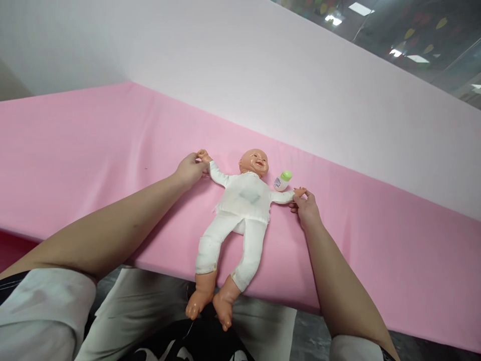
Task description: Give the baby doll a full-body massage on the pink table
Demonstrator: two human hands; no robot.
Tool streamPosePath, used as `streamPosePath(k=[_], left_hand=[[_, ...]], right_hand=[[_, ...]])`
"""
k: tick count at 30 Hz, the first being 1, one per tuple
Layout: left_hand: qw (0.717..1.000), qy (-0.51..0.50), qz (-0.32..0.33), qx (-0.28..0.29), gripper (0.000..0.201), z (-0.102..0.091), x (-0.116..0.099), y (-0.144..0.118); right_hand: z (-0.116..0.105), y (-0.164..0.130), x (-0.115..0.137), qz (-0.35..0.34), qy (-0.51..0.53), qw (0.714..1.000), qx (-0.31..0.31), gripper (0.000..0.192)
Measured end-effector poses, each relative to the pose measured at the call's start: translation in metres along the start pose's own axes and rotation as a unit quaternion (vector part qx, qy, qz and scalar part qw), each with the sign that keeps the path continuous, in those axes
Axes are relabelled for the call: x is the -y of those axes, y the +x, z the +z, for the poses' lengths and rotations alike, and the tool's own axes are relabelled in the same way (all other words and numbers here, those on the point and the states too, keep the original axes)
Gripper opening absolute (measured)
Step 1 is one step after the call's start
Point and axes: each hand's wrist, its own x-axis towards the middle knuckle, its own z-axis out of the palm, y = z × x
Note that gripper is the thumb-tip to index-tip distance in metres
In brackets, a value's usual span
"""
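Note:
A baby doll with a white cloth body lies on its back on the pink padded surface. Its plastic head points away from me, and its feet hang past the near edge. My left hand is closed around the doll's arm at the wrist, on the left. On the other side, my right hand pinches the doll's other arm near its small hand. Both doll arms are stretched out sideways. Beside the doll's head, close to my right hand, lies a small white bottle with a green cap.
A pale wall rises behind the padded surface. Above it at the upper right is a dark glass panel with light reflections. The near edge of the padding runs just in front of my lap.

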Motion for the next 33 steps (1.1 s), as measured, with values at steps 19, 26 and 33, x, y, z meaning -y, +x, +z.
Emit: streamPosePath(k=[19,26,33], left_hand=[[0.884,0.248,0.292,0.270,0.041,0.018,-0.014,-0.051],[0.873,0.287,0.292,0.265,0.042,0.019,-0.017,-0.051],[0.940,0.197,0.233,0.150,0.042,0.010,-0.010,-0.038]], right_hand=[[0.037,-0.060,0.036,-0.378,-0.231,0.885,0.142,0.032],[0.037,-0.057,0.033,-0.353,-0.213,0.902,0.131,0.033],[0.020,-0.036,0.027,-0.188,-0.029,0.980,0.062,0.058]])
